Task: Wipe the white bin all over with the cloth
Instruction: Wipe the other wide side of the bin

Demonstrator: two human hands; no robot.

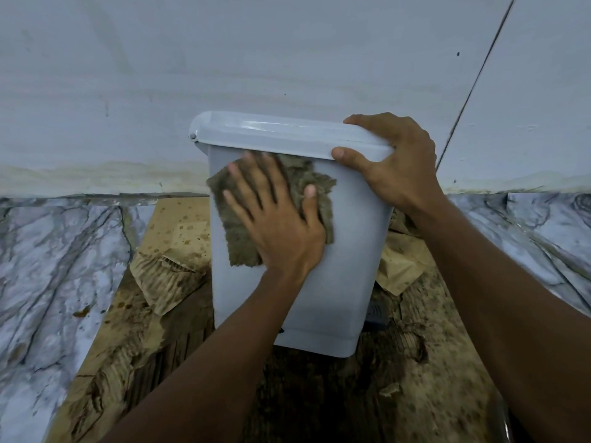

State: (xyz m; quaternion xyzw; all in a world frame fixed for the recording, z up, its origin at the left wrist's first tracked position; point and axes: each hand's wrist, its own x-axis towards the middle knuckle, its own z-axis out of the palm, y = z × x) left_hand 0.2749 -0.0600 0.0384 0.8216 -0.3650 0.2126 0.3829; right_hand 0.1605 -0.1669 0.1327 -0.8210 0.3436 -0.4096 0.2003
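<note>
One white plastic lidded bin [351, 251] stands on soggy cardboard [172, 273]; left hand [278, 225] presses soft brown cloth [236, 238] flat on its front, right hand [396, 167] grips the lid rim [287, 140], steadying it; probably light, tippy.

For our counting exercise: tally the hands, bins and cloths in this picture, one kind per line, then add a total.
hands: 2 (left hand, right hand)
white bin: 1
cloth: 1
total: 4
</note>
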